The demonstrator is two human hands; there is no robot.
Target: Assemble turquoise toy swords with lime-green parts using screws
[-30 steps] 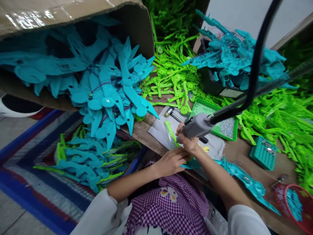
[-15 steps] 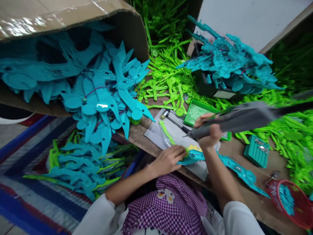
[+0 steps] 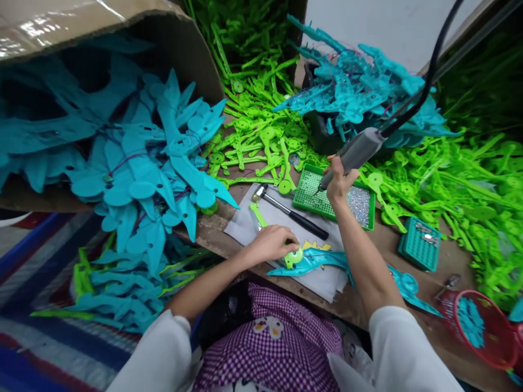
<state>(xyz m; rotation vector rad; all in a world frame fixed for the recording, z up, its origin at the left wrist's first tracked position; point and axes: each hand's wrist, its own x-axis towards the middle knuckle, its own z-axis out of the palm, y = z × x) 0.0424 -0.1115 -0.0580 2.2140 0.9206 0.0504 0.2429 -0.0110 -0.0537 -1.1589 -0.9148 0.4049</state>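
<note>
My right hand [image 3: 340,184] is wrapped round a grey electric screwdriver [image 3: 362,149] with a black cord. The bit points down over the left part of a green perforated tray [image 3: 372,218]; small screws [image 3: 362,204] are heaped in its right part. On the cloth, my left hand [image 3: 273,243] holds a lime-green plastic piece [image 3: 293,258] with curled fingers, its round end against a blue plastic piece [image 3: 310,263]. Its narrow arm sticks out beyond my hand to the upper left. My right forearm hides part of the blue plastic.
A hammer [image 3: 308,224] lies on the grey cloth [image 3: 241,224]. To the right are a teal basket [image 3: 411,250] with metal parts and a red basket [image 3: 510,356] with blue pieces. A cardboard box [image 3: 196,60] spills blue parts on the left. Lime-green parts [image 3: 486,212] cover the back.
My right hand has moved the screwdriver up and away from the blue piece to the tray, tilting it steeper. My left hand stays at the green piece, whose round end now shows more.
</note>
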